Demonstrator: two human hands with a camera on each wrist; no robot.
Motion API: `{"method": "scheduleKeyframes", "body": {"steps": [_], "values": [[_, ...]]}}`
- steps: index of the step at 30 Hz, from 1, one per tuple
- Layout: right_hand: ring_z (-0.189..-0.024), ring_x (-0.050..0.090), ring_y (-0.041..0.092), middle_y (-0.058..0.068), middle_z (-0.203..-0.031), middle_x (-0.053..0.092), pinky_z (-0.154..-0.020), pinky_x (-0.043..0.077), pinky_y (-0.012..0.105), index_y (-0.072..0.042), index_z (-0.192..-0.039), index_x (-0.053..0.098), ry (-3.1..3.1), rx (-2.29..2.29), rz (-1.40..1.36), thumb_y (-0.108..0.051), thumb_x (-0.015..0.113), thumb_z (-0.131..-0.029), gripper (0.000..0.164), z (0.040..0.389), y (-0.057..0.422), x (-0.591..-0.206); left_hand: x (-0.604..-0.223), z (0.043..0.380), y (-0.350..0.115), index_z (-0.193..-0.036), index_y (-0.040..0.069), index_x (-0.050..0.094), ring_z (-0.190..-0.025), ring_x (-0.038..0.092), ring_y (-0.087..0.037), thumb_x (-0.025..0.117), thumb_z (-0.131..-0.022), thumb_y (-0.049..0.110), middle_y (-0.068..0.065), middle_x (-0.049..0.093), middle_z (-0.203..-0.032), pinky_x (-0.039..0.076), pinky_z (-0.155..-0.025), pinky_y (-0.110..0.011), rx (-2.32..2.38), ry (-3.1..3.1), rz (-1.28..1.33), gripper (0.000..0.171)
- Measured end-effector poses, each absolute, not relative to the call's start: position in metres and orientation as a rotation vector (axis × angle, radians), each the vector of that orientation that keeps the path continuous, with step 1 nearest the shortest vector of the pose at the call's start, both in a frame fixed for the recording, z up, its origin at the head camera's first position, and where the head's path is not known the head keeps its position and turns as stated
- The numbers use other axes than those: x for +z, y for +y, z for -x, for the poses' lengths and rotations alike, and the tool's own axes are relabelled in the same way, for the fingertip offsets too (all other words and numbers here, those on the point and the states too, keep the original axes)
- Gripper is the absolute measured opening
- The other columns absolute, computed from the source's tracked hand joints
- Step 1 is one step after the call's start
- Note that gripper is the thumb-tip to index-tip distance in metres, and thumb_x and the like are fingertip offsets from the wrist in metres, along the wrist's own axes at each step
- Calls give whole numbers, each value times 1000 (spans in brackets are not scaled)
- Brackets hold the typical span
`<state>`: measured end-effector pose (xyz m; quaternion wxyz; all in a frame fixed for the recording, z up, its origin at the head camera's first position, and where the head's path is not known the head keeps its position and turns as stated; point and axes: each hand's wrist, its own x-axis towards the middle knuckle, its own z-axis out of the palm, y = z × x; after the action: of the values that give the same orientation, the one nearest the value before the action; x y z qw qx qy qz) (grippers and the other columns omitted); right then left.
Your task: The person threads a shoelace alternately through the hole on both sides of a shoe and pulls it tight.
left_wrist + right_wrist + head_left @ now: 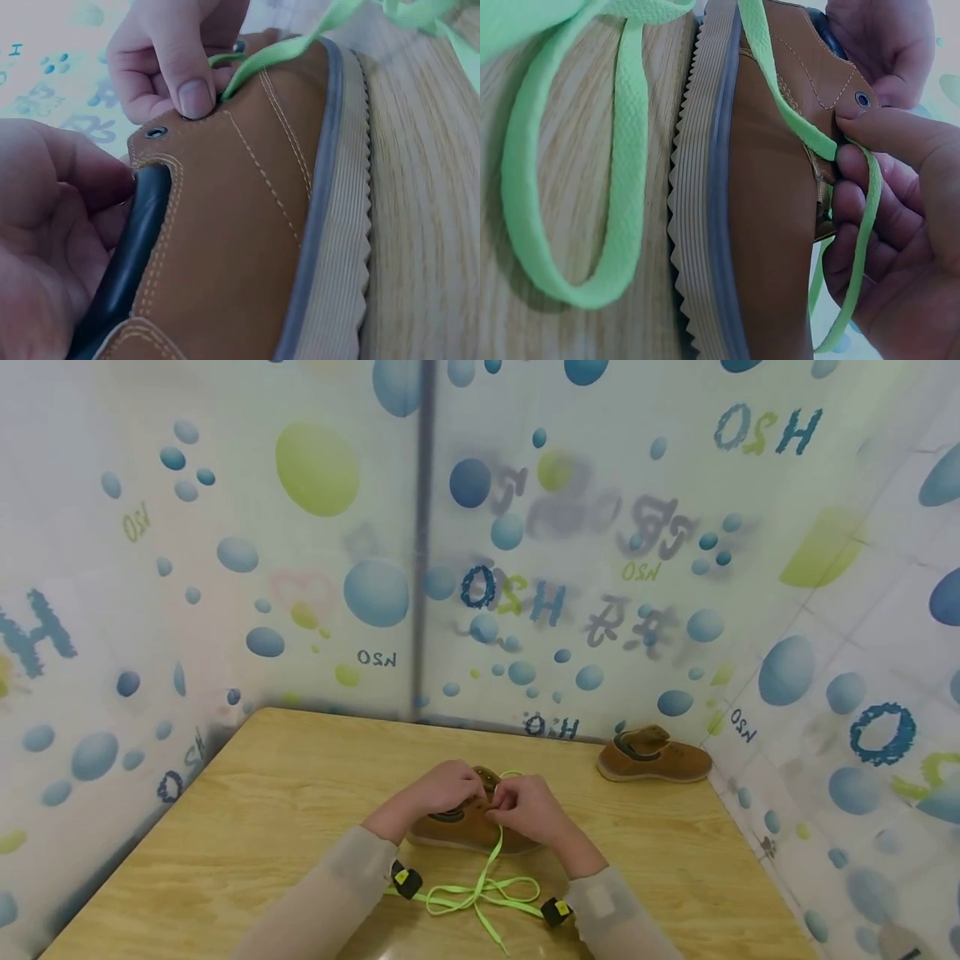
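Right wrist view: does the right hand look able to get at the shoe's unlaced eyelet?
Probably yes: the eyelet is uncovered, close to the right hand, though that hand pinches the shoe beside the green lace.

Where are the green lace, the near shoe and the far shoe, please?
Green lace (630, 142), right wrist view: loop's strand.
Near shoe (232, 217), left wrist view: brown side.
Far shoe (656, 765), head view: brown side.

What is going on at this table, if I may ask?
A person is handling a brown shoe and its green lace on a wooden table. The left hand holds the shoe by the edge of its opening, while the right hand pinches the flap where the lace passes through. The top eyelet beside it has no lace in it. Much of the lace lies looped on the near side. A second shoe stands at the back right.
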<state>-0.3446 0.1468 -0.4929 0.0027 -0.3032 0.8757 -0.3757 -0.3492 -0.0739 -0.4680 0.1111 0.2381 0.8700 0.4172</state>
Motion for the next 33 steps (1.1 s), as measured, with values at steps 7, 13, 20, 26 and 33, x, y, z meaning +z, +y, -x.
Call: {"method": "scheduleKeyframes", "body": {"steps": [7, 13, 20, 26, 33], "values": [[-58, 56, 4, -8, -72, 68, -55, 48, 23, -20, -79, 74, 2742, -1192, 934, -18, 87, -89, 16, 343, 146, -495, -471, 349, -81, -99, 6, 83, -62, 55, -9, 64, -95, -3, 2, 72, -78, 48, -63, -25, 1294, 2474, -730, 21], [-56, 55, 4, -8, -70, 68, -54, 47, 23, -20, -78, 74, 2693, -1223, 940, -22, 87, -90, 17, 339, 146, -498, -476, 347, -83, -97, 6, 82, -76, 67, -11, 69, -94, -4, -5, 79, -95, 56, -71, -28, 1328, 2408, -727, 17], [-58, 56, 3, -6, -72, 70, -55, 48, 22, -19, -80, 75, 2691, -1241, 954, -21, 88, -89, 16, 338, 147, -500, -484, 348, -79, -98, 8, 84, -70, 62, -9, 71, -95, -2, -3, 80, -92, 53, -67, -25, 1346, 2459, -756, 17], [-60, 58, 4, -6, -74, 70, -56, 49, 23, -20, -81, 76, 2702, -1235, 972, -21, 87, -90, 14, 342, 147, -498, -480, 348, -78, -94, 10, 84, -74, 65, -10, 71, -95, -1, -2, 80, -91, 55, -69, -27, 1299, 2535, -808, 17], [-67, 61, 4, 1, -84, 76, -63, 53, 23, -14, -92, 80, 2607, -1244, 998, -10, 73, -98, 10, 350, 155, -494, -477, 350, -79, -91, 12, 83, -74, 64, -10, 72, -93, 0, 0, 78, -90, 55, -69, -28, 1304, 2598, -769, 17]]}}
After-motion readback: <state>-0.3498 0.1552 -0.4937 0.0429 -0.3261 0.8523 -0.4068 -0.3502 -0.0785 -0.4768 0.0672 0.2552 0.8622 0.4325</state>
